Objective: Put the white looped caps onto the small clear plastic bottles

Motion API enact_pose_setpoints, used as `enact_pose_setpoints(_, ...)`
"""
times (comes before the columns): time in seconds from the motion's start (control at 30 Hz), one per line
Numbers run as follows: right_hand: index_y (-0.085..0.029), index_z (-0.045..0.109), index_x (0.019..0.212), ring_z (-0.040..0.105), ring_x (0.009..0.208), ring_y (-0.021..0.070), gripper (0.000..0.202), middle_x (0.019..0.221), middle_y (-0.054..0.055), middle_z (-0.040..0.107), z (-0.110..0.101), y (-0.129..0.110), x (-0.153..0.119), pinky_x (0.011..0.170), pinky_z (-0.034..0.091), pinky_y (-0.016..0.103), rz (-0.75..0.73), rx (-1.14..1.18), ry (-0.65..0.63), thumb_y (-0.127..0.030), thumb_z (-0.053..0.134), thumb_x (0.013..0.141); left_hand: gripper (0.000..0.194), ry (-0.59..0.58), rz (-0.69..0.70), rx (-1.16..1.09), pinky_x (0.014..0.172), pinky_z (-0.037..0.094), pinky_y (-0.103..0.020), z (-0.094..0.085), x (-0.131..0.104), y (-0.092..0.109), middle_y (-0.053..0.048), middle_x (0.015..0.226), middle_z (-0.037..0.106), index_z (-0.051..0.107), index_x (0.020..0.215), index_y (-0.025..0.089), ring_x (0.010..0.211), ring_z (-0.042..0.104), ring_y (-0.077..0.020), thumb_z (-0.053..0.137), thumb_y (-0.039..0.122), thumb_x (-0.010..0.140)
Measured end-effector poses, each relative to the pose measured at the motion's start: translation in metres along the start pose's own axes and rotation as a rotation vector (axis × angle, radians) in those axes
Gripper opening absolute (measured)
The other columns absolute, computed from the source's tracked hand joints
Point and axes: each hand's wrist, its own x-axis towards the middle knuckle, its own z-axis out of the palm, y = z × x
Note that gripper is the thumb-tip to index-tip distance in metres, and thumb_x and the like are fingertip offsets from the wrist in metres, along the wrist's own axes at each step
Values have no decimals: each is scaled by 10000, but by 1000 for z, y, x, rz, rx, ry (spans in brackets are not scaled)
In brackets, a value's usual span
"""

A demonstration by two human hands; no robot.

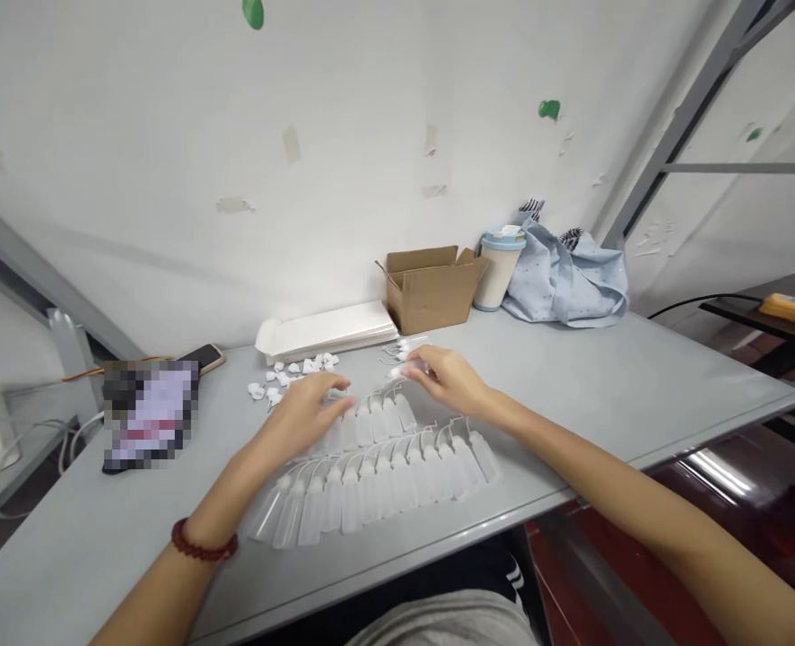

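Note:
Several translucent bottles with thin curved spouts (397, 475) lie side by side in rows on the grey table. My left hand (310, 408) hovers over the left end of the back row, thumb and fingers apart, with nothing between them. Beyond the back row, my right hand (448, 381) has its thumb and fingertips pressed around a small white nozzle cap (396, 372). A few more capped nozzles (404, 346) lie just past its fingers. Loose white caps (283, 377) are scattered behind my left hand.
Against the wall stand a stack of white sheets (330, 330), an open cardboard box (438, 292), a lidded cup (498, 269) and a light blue cloth bag (565, 278). At the left, a phone (210, 357) lies by a blurred purple item (159, 413) on the table (667, 377).

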Motion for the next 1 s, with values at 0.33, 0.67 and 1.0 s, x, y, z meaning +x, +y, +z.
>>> enact_pose_setpoints(0.33, -131, 540, 998, 573, 747, 183, 191, 964, 88, 629, 2, 33, 9, 632, 341, 264, 68, -325, -73, -221, 566, 831, 389, 119, 4, 239, 968, 333, -518, 10, 15, -58, -94, 1318, 512, 606, 1146, 224, 1241, 360, -337, 397, 414, 878)
enact_pose_setpoints(0.67, -125, 569, 1016, 574, 828, 207, 178, 1055, 123, 572, 2, 29, 11, 632, 357, 271, 156, -491, -64, -140, 564, 839, 413, -37, -64, 285, 924, 320, -562, 21, 27, -56, -84, 1341, 524, 582, 1193, 242, 1237, 385, -362, 341, 412, 904)
enact_pose_setpoints(1.0, -127, 610, 880, 531, 962, 221, 162, 954, 103, 626, 6, 43, 15, 696, 368, 266, 123, -366, -49, -12, 548, 784, 355, -32, -32, 348, 876, 333, -564, 22, 25, -55, -95, 1269, 582, 654, 1086, 247, 1193, 424, -376, 370, 286, 876)
